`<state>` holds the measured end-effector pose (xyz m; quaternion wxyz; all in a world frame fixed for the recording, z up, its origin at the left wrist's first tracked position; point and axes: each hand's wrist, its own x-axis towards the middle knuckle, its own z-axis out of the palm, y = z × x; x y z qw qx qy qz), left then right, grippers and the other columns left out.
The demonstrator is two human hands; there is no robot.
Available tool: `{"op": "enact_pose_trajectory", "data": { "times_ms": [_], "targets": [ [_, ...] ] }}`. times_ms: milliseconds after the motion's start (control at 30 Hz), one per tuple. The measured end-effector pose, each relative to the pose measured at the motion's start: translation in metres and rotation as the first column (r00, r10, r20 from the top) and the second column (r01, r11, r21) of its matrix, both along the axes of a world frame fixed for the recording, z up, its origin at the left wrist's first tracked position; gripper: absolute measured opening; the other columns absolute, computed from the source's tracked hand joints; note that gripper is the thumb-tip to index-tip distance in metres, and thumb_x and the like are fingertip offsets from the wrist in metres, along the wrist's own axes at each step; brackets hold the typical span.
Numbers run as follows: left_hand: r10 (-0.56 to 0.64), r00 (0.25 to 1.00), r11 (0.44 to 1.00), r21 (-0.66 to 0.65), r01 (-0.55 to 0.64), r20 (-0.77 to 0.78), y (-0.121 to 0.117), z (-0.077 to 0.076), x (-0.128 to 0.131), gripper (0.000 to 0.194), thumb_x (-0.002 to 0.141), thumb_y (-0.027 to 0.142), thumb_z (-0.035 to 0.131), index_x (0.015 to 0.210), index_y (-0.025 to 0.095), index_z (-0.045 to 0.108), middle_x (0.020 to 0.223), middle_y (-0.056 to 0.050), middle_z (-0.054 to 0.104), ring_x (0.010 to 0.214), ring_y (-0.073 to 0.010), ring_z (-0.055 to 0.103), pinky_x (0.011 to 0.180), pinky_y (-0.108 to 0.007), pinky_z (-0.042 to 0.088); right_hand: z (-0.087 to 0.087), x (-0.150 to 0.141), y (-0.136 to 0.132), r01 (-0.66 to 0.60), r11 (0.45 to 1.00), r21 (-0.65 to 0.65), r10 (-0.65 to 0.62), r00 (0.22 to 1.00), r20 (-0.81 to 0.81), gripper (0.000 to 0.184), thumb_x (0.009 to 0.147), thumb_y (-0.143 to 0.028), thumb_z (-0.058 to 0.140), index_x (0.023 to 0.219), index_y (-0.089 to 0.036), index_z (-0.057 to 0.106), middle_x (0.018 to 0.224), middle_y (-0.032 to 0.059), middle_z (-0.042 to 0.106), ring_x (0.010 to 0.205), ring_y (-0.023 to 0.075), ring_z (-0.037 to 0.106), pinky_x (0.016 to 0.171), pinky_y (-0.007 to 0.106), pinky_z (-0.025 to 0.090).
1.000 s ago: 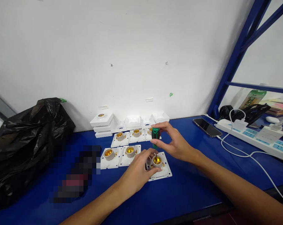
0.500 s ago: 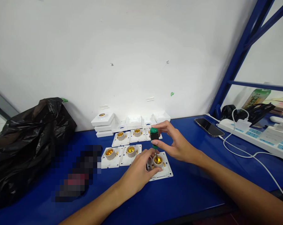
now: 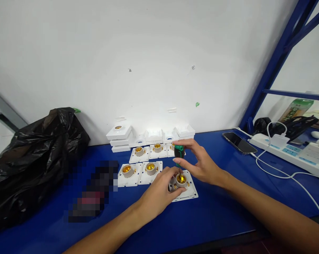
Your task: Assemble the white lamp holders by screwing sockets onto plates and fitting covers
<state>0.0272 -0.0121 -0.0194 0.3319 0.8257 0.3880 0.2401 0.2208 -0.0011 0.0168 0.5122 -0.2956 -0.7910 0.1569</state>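
Note:
Between the thumb and fingers of my right hand (image 3: 198, 160) is the handle of a green and black screwdriver (image 3: 179, 151). Its shaft points down into the brass-lined cup of a lamp socket (image 3: 181, 180); the tip itself is hard to make out. The socket sits on a square white plate (image 3: 187, 194) lying on the blue table (image 3: 214, 211). My left hand (image 3: 163, 188) is closed around the socket's left side, thumb in front and fingers behind. To the left, another lamp socket (image 3: 151, 168) on a white plate lies close to my left fingers.
Several more socket plates (image 3: 139, 153) and white covers (image 3: 154, 136) stand along the wall, beside a stack of white covers (image 3: 119, 137). A black plastic bag (image 3: 37, 165) and a blurred dark object (image 3: 93, 194) lie left. A phone (image 3: 238, 142), power strip (image 3: 286, 150) and white cables lie right.
The whole view has shifted slightly, so things appear a little further right. Both hands keep their places at the socket, with the screwdriver still upright in it.

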Motion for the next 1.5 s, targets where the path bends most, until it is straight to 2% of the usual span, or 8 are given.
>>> {"op": "enact_pose_trajectory", "data": {
  "times_ms": [133, 300, 467, 600, 900, 1133, 1333, 1500],
  "targets": [
    [-0.02, 1.0, 1.0, 0.003, 0.02, 0.017, 0.0, -0.001, -0.001, 0.034, 0.088, 0.025, 0.077, 0.119, 0.022, 0.063, 0.111, -0.006, 0.067, 0.101, -0.0247, 0.063, 0.091, -0.039, 0.049, -0.004, -0.002, 0.002, 0.036, 0.999, 0.013, -0.036, 0.999, -0.038, 0.04, 0.094, -0.029, 0.07, 0.132, -0.029, 0.056, 0.101, 0.0027, 0.067, 0.088, 0.0181, 0.064, 0.077, 0.035, 0.056],
    [-0.014, 0.999, 1.0, 0.015, 0.014, 0.041, 0.0, 0.0, -0.001, 0.033, 0.088, 0.025, 0.077, 0.118, 0.022, 0.063, 0.111, -0.005, 0.067, 0.104, -0.0242, 0.063, 0.095, -0.038, 0.05, 0.004, 0.004, 0.0, 0.032, 0.999, 0.006, -0.033, 0.999, 0.041, 0.038, 0.1, -0.029, 0.06, 0.137, -0.03, 0.055, 0.111, 0.0035, 0.068, 0.095, 0.0182, 0.063, 0.085, 0.036, 0.055],
    [-0.02, 0.999, 1.0, 0.015, 0.019, 0.043, 0.0, -0.003, -0.002, 0.03, 0.09, 0.032, 0.075, 0.116, 0.023, 0.063, 0.112, -0.005, 0.067, 0.103, -0.0243, 0.063, 0.093, -0.038, 0.051, 0.009, 0.005, -0.002, 0.011, 1.0, 0.025, -0.012, 0.999, 0.048, 0.034, 0.1, -0.028, 0.061, 0.134, -0.03, 0.058, 0.104, 0.0028, 0.067, 0.088, 0.0173, 0.061, 0.081, 0.035, 0.054],
    [-0.028, 0.999, 0.999, 0.024, 0.027, 0.046, 0.0, -0.004, -0.003, 0.03, 0.091, 0.03, 0.074, 0.117, 0.023, 0.062, 0.113, -0.005, 0.066, 0.105, -0.024, 0.063, 0.095, -0.037, 0.05, 0.01, 0.006, -0.002, 0.017, 1.0, 0.016, -0.018, 0.999, 0.043, 0.035, 0.099, -0.029, 0.063, 0.134, -0.029, 0.058, 0.104, 0.0028, 0.066, 0.085, 0.0164, 0.06, 0.08, 0.035, 0.054],
    [-0.02, 0.998, 1.0, 0.017, 0.019, 0.053, -0.001, -0.002, 0.0, 0.031, 0.089, 0.025, 0.074, 0.119, 0.022, 0.064, 0.114, -0.006, 0.067, 0.105, -0.0242, 0.064, 0.095, -0.037, 0.051, 0.006, 0.005, 0.003, 0.059, 0.998, -0.021, -0.06, 0.998, -0.026, 0.032, 0.094, -0.032, 0.071, 0.124, -0.025, 0.06, 0.084, -0.0023, 0.06, 0.062, 0.0111, 0.054, 0.062, 0.031, 0.049],
    [-0.014, 0.998, 1.0, 0.02, 0.012, 0.064, -0.001, 0.0, -0.001, 0.033, 0.088, 0.024, 0.074, 0.119, 0.023, 0.063, 0.114, -0.006, 0.067, 0.106, -0.0243, 0.064, 0.096, -0.038, 0.051, 0.013, 0.01, -0.001, 0.004, 0.998, 0.069, -0.011, 0.994, 0.107, 0.032, 0.099, -0.029, 0.062, 0.131, -0.026, 0.059, 0.102, 0.0033, 0.069, 0.077, 0.0144, 0.063, 0.072, 0.033, 0.055],
    [-0.031, 0.998, 0.999, 0.02, 0.03, 0.055, -0.001, 0.0, -0.001, 0.034, 0.087, 0.022, 0.075, 0.119, 0.022, 0.063, 0.115, -0.006, 0.067, 0.105, -0.0235, 0.064, 0.096, -0.038, 0.05, 0.014, 0.013, -0.001, 0.009, 1.0, 0.008, -0.009, 0.997, 0.082, 0.033, 0.101, -0.028, 0.06, 0.134, -0.027, 0.056, 0.085, -0.0013, 0.063, 0.073, 0.0135, 0.06, 0.069, 0.031, 0.053],
    [-0.024, 0.999, 1.0, 0.011, 0.024, 0.041, -0.001, 0.001, -0.001, 0.035, 0.087, 0.02, 0.076, 0.12, 0.022, 0.064, 0.115, -0.006, 0.067, 0.105, -0.0238, 0.064, 0.096, -0.038, 0.05, 0.007, 0.009, 0.001, 0.008, 1.0, 0.019, -0.009, 0.999, 0.041, 0.031, 0.1, -0.028, 0.062, 0.131, -0.026, 0.055, 0.087, -0.0008, 0.062, 0.072, 0.0136, 0.059, 0.067, 0.032, 0.053]
  ]
}}
